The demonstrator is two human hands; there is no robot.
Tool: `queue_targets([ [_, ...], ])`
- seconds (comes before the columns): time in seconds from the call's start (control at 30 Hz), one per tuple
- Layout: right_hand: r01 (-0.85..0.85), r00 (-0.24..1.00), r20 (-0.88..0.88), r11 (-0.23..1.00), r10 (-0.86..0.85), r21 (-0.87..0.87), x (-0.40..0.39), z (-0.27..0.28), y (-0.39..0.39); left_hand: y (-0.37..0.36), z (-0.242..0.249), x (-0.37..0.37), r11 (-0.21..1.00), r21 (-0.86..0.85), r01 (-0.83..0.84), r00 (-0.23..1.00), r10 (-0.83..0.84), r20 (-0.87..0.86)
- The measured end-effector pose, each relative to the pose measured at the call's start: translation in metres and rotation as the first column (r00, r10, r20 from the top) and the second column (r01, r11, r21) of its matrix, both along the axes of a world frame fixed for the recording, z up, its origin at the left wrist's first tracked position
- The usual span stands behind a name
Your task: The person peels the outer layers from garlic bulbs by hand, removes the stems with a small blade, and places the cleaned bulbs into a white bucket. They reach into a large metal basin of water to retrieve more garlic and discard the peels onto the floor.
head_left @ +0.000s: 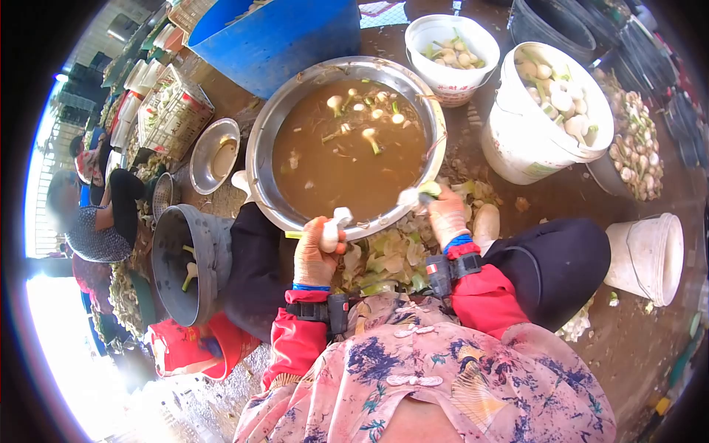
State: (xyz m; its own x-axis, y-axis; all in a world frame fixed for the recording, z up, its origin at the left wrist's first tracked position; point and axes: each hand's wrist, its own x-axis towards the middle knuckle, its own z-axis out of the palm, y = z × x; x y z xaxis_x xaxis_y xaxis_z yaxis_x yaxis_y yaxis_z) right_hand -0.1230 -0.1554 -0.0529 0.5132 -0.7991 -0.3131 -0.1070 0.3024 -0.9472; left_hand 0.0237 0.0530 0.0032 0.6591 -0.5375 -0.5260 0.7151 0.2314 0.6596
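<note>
My left hand (316, 252) is closed around a white garlic bulb (330, 236) at the near rim of a wide metal basin (260, 159). A pale green stalk sticks out on the hand's left side. Across from it, my right hand (447, 215) grips another garlic bulb (408, 198) with a short green stem, just outside the basin's right near rim. Brown water fills the basin, and several garlic bulbs (371, 139) float in it. Below the hands, between my legs, lies a heap of peeled garlic skins and leaves (388, 258).
White buckets of garlic (517, 144) (450, 92) stand at the right and back. An overturned white bucket (644, 258) lies near my right knee, a grey bucket (210, 251) by my left. Behind the basin is a blue tub (277, 44). Another person (100, 225) sits at the far left.
</note>
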Motion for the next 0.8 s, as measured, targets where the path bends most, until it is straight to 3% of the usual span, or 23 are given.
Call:
queue_targets([
  [0.03,0.021,0.999,0.024,0.993,-0.023,0.116,-0.006,0.001,-0.006,0.003,-0.002,0.006,0.998,-0.028,-0.063,0.994,0.060,-0.094],
  [0.07,-0.131,0.980,0.174,0.966,0.093,0.221,-0.014,-0.015,-0.015,0.006,-0.004,0.010,0.993,-0.048,-0.111,0.988,0.105,-0.117],
  [0.1,-0.128,0.980,0.176,0.967,0.090,0.221,-0.013,-0.005,-0.013,0.008,-0.004,0.012,0.985,-0.069,-0.159,0.979,0.148,-0.141],
  [0.13,-0.517,0.847,-0.131,0.856,0.515,0.020,-0.012,0.017,-0.010,0.008,-0.004,0.013,0.986,-0.070,-0.154,0.980,0.143,-0.141],
  [0.17,-0.838,0.489,-0.481,0.545,0.727,-0.029,-0.011,0.029,-0.005,0.007,-0.003,0.013,0.993,-0.010,-0.115,0.990,0.113,-0.084],
  [0.23,-0.898,0.410,-0.612,0.416,0.676,-0.142,0.001,0.036,0.022,0.003,-0.003,0.007,0.996,0.049,-0.078,0.996,0.080,-0.039],
  [0.3,-0.749,0.648,-0.352,0.649,0.675,-0.132,0.009,0.051,0.038,-0.006,-0.001,-0.002,0.992,0.120,0.040,0.985,-0.059,0.163],
  [0.33,-0.743,0.654,-0.355,0.656,0.668,-0.133,0.016,0.040,0.046,-0.010,-0.005,-0.005,0.987,0.126,0.100,0.967,-0.126,0.221],
  [0.4,-0.489,0.871,-0.030,0.862,0.490,-0.133,0.029,0.022,0.055,-0.019,-0.012,-0.014,0.970,0.147,0.192,0.927,-0.229,0.299],
  [0.43,-0.483,0.875,-0.030,0.865,0.484,-0.137,0.029,0.022,0.054,-0.023,-0.015,-0.016,0.959,0.158,0.234,0.891,-0.277,0.359],
  [0.5,-0.405,0.912,0.082,0.914,0.403,0.021,0.028,0.025,0.053,-0.027,-0.018,-0.016,0.951,0.195,0.241,0.863,-0.302,0.405],
  [0.57,-0.388,0.920,0.045,0.920,0.390,-0.054,0.030,0.029,0.049,-0.027,-0.016,-0.013,0.911,0.350,0.217,0.889,-0.333,0.315],
  [0.6,-0.339,0.933,0.153,0.938,0.325,0.075,0.029,0.035,0.047,-0.024,-0.014,-0.010,0.884,0.401,0.239,0.884,-0.369,0.287],
  [0.63,-0.296,0.938,0.250,0.933,0.242,0.206,0.029,0.039,0.045,-0.022,-0.014,-0.010,0.884,0.402,0.238,0.884,-0.368,0.287],
  [0.7,-0.272,0.940,0.279,0.925,0.196,0.266,0.029,0.037,0.039,-0.019,-0.014,-0.012,0.943,0.206,0.261,0.938,-0.298,0.176],
  [0.8,-0.285,0.942,0.293,0.848,0.163,0.446,0.025,0.046,0.036,-0.017,-0.019,-0.011,0.950,0.190,0.248,0.947,-0.280,0.160],
])
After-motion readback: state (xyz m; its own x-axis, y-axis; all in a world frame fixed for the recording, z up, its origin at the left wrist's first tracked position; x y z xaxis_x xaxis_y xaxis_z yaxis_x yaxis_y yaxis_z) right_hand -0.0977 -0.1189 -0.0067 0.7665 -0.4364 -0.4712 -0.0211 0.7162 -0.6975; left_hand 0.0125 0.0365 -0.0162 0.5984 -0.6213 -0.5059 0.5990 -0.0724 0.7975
